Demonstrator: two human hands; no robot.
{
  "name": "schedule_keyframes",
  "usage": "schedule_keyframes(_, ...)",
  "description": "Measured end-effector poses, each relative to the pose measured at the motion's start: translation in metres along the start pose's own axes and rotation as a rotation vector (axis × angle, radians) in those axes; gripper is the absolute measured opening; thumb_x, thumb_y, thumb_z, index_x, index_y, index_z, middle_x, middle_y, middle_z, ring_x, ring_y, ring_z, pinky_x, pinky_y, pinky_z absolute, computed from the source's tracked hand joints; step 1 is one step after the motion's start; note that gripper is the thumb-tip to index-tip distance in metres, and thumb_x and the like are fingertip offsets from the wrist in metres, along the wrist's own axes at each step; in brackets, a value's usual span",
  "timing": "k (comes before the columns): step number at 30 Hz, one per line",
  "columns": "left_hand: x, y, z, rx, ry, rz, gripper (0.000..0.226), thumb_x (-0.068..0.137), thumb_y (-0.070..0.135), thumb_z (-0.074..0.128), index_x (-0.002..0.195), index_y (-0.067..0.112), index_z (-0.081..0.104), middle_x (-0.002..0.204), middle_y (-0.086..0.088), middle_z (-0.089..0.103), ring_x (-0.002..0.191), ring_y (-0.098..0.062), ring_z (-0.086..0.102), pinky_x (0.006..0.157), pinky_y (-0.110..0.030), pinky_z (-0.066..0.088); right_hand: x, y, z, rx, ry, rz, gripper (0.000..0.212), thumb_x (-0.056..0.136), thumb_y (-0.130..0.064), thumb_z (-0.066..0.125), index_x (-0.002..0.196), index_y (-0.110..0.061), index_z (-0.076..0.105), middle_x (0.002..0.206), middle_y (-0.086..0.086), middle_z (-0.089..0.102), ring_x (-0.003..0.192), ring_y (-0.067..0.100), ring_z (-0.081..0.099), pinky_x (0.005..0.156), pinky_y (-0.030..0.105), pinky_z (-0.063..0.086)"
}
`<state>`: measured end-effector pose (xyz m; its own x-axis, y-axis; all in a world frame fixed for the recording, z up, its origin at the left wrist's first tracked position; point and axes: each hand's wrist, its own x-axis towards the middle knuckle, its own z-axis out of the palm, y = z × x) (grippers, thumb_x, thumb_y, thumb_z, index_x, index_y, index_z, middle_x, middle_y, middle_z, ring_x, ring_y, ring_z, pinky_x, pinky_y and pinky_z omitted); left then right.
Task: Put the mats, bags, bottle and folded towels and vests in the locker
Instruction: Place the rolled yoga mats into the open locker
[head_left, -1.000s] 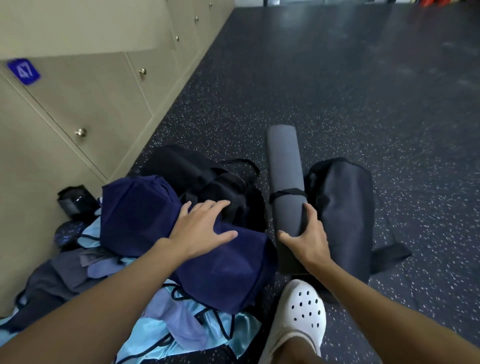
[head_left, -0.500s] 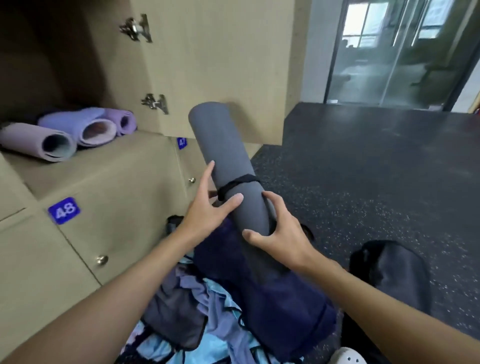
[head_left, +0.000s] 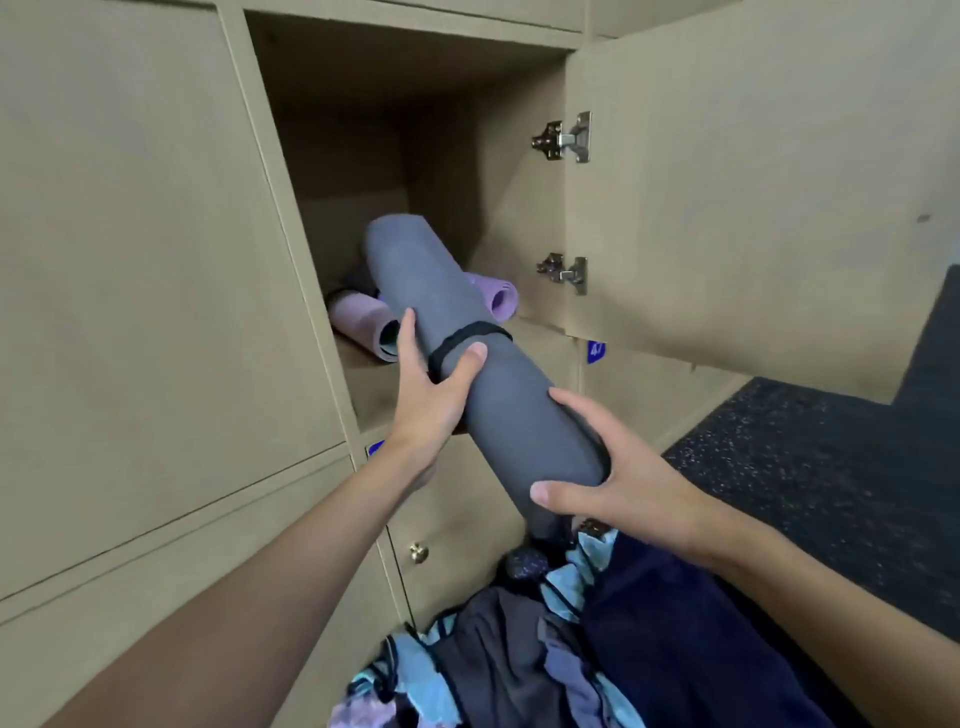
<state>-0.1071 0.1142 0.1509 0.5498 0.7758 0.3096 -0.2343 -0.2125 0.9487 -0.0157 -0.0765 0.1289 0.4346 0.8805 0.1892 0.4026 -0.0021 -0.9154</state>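
Both hands hold a rolled grey mat (head_left: 483, 364), tilted up with its far end inside the open locker (head_left: 343, 171). The left hand (head_left: 431, 400) grips it at the black strap (head_left: 470, 335) (thumb on top); the right hand (head_left: 618, 480) wraps round the near end. Two rolled purple mats (head_left: 363, 319) lie on the locker's floor beneath it. Clothes and a navy bag (head_left: 675, 639) are heaped on the floor below.

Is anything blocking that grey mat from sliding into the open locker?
Partly. Two purple mats lie on the locker floor, either side of the grey mat's front end. The door is wide open and the space above them looks free.
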Motion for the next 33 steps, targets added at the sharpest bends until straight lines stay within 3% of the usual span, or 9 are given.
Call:
schedule_keyframes(3, 0.015, -0.002, -0.017, 0.111, 0.054, -0.025, 0.098, 0.087, 0.04, 0.073, 0.156, 0.045, 0.004, 0.154, 0.017, 0.033, 0.128, -0.012, 0.053, 0.1, -0.046, 0.052, 0.039, 0.002, 0.006, 0.034, -0.032, -0.021, 0.083, 0.075, -0.028, 0.083, 0.143, -0.044, 0.038, 0.128, -0.03, 0.05, 0.103, -0.017, 0.056, 0.077, 0.007, 0.048)
schedule_keyframes(8, 0.028, -0.005, -0.046, 0.382, 0.11, -0.12, 0.123, 0.058, 0.069, 0.073, 0.156, 0.043, 0.003, 0.156, 0.001, 0.032, 0.134, -0.017, 0.047, 0.109, -0.043, 0.046, 0.094, 0.005, 0.028, 0.089, -0.115, -0.034, 0.078, 0.078, -0.024, 0.081, 0.144, -0.036, 0.041, 0.13, -0.016, 0.056, 0.104, -0.007, 0.06, 0.078, 0.009, 0.05)
schedule_keyframes(12, 0.031, -0.009, -0.059, 0.493, 0.054, -0.096, 0.089, 0.089, 0.042, 0.07, 0.158, 0.031, 0.014, 0.157, 0.003, 0.034, 0.136, -0.014, 0.045, 0.111, -0.038, 0.043, 0.132, 0.008, 0.037, 0.149, -0.166, -0.026, 0.075, 0.078, -0.027, 0.081, 0.142, -0.034, 0.043, 0.123, -0.018, 0.059, 0.102, -0.006, 0.062, 0.078, 0.012, 0.052)
schedule_keyframes(15, 0.032, -0.014, -0.067, 0.749, 0.016, -0.084, 0.07, 0.094, 0.041, 0.064, 0.154, 0.028, 0.032, 0.165, 0.001, 0.014, 0.148, -0.016, 0.027, 0.119, -0.037, 0.031, 0.158, 0.01, 0.039, 0.15, -0.227, -0.011, 0.076, 0.075, -0.033, 0.083, 0.141, -0.032, 0.045, 0.121, -0.018, 0.062, 0.101, -0.008, 0.062, 0.079, 0.011, 0.05)
schedule_keyframes(18, 0.035, -0.013, -0.071, 0.813, -0.004, -0.065, 0.053, 0.096, 0.037, 0.061, 0.146, 0.028, 0.047, 0.164, 0.002, 0.016, 0.149, -0.016, 0.025, 0.121, -0.04, 0.028, 0.18, 0.016, 0.041, 0.175, -0.347, -0.036, 0.071, 0.081, -0.022, 0.08, 0.141, -0.026, 0.044, 0.12, -0.014, 0.064, 0.096, -0.01, 0.063, 0.078, 0.01, 0.049)
schedule_keyframes(21, 0.037, -0.007, -0.071, 0.873, -0.009, -0.035, 0.048, 0.095, 0.036, 0.063, 0.141, 0.027, 0.054, 0.159, 0.004, 0.029, 0.146, -0.01, 0.029, 0.119, -0.029, 0.026, 0.2, 0.024, 0.046, 0.179, -0.359, -0.068, 0.068, 0.086, -0.021, 0.075, 0.146, -0.023, 0.044, 0.128, -0.011, 0.061, 0.103, -0.005, 0.062, 0.08, 0.011, 0.05)
schedule_keyframes(26, 0.046, -0.004, -0.074, 1.094, -0.016, 0.028, 0.047, 0.095, 0.027, 0.066, 0.141, 0.029, 0.054, 0.156, 0.001, 0.039, 0.142, -0.012, 0.036, 0.114, -0.023, 0.027, 0.232, 0.04, 0.055, 0.145, -0.435, -0.135, 0.071, 0.087, -0.02, 0.075, 0.149, -0.021, 0.041, 0.143, -0.006, 0.053, 0.124, 0.009, 0.056, 0.106, 0.03, 0.046)
schedule_keyframes(30, 0.061, -0.006, -0.067, 1.217, 0.0, 0.087, 0.047, 0.094, 0.015, 0.065, 0.14, 0.02, 0.055, 0.147, 0.002, 0.049, 0.136, -0.014, 0.044, 0.107, -0.015, 0.026, 0.263, 0.062, 0.037, -0.083, -0.409, -0.123, 0.08, 0.08, -0.045, 0.077, 0.148, -0.024, 0.04, 0.149, -0.005, 0.046, 0.136, 0.006, 0.043, 0.115, 0.034, 0.035)
schedule_keyframes(33, 0.072, -0.01, -0.062, 1.244, 0.029, 0.101, 0.046, 0.093, 0.006, 0.063, 0.137, 0.015, 0.055, 0.141, 0.0, 0.054, 0.13, -0.017, 0.048, 0.099, -0.009, 0.023, 0.281, 0.073, 0.024, -0.223, -0.318, -0.08, 0.078, 0.08, -0.054, 0.072, 0.145, -0.019, 0.047, 0.148, -0.003, 0.048, 0.134, 0.01, 0.046, 0.115, 0.03, 0.033)
